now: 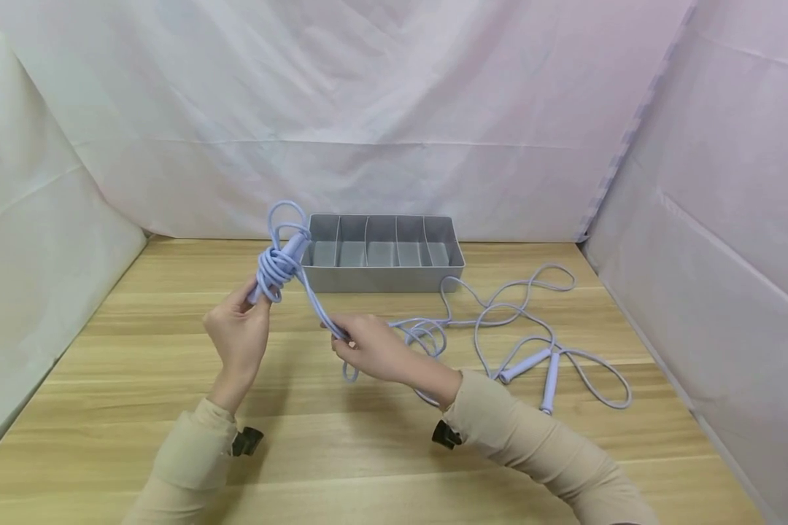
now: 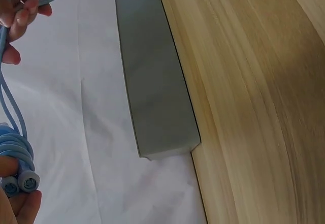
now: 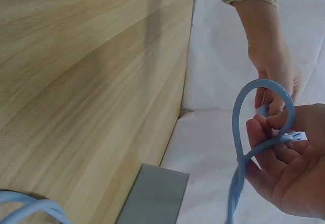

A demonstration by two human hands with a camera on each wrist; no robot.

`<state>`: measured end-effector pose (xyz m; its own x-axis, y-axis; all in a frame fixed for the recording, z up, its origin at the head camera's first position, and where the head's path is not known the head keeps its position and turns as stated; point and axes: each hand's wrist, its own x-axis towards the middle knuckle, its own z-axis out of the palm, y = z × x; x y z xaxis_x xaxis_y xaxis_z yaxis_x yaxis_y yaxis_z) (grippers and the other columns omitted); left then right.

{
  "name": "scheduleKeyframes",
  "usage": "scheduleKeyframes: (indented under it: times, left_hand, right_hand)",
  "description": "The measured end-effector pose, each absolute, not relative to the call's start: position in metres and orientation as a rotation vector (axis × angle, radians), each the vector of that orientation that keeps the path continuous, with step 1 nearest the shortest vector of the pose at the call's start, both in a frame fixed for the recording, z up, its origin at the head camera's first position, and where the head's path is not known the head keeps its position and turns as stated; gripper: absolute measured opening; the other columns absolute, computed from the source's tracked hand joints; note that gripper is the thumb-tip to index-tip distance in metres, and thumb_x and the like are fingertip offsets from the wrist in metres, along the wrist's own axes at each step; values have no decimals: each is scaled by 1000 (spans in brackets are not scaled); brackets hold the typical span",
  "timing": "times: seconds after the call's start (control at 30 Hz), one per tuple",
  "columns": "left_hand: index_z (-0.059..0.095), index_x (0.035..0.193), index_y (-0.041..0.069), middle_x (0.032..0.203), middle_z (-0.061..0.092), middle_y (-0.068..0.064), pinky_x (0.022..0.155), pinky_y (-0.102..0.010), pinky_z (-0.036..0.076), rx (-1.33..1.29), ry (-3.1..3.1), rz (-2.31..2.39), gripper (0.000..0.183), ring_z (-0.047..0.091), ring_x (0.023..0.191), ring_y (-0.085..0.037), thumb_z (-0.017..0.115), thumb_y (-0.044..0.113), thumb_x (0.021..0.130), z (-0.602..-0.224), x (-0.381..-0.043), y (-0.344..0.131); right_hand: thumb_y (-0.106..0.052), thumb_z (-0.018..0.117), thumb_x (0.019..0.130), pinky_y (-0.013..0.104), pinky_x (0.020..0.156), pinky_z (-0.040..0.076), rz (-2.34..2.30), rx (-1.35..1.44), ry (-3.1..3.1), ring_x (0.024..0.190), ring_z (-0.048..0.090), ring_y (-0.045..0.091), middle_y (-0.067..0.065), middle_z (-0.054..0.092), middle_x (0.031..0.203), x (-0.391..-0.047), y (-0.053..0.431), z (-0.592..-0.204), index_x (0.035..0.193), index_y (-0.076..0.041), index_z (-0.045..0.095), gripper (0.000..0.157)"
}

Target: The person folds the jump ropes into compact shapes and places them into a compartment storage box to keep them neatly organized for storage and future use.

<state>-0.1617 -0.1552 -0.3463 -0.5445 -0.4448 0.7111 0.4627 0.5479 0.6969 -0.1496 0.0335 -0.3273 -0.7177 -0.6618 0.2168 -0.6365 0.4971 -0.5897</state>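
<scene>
In the head view my left hand (image 1: 238,339) grips a light blue jump rope (image 1: 277,268) by its handles, with cord wound in several turns around them. Both handle ends (image 2: 29,182) show side by side in the left wrist view. To the right, my right hand (image 1: 374,350) holds the doubled cord that runs down from the wound bundle. A loop of that cord (image 3: 236,127) stands out from the right hand's fingers in the right wrist view. Some of the cord inside the right hand is hidden.
Behind the hands a grey box (image 1: 384,280) with several compartments stands at the table's back edge. A second light blue jump rope (image 1: 492,321) lies in loose loops on the right, its two handles (image 1: 550,383) close together. White cloth (image 1: 381,109) surrounds the wooden table (image 1: 368,452).
</scene>
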Motion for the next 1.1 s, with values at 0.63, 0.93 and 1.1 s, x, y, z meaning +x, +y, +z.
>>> scheduleKeyframes:
  times: [0.63, 0.93, 1.1]
  left_hand:
    - [72, 88, 2, 80, 69, -12, 61, 3, 40, 142, -1741, -970, 13, 46, 63, 23, 68, 1, 76, -325, -163, -171]
    - [73, 86, 7, 79, 70, -8, 59, 4, 38, 190, -1751, -922, 11, 44, 62, 24, 68, 5, 77, -324, -165, -181]
    - [73, 86, 6, 75, 69, -11, 53, 2, 32, 208, -1853, -807, 11, 57, 53, -1, 67, 7, 78, -330, -166, -186]
  right_hand:
    - [-16, 56, 81, 16, 49, 41, -1212, -1042, 2587, 58, 47, 2, -7, 56, 69, -139, 39, -310, 97, -7, 61, 19]
    - [-48, 30, 96, 17, 45, 32, -981, -1285, 2893, 54, 39, 4, -10, 44, 61, -131, 43, -311, 79, -17, 56, 45]
    - [-39, 30, 98, 17, 49, 40, -806, -1615, 3047, 59, 47, 5, -6, 53, 69, -128, 47, -312, 91, -10, 61, 43]
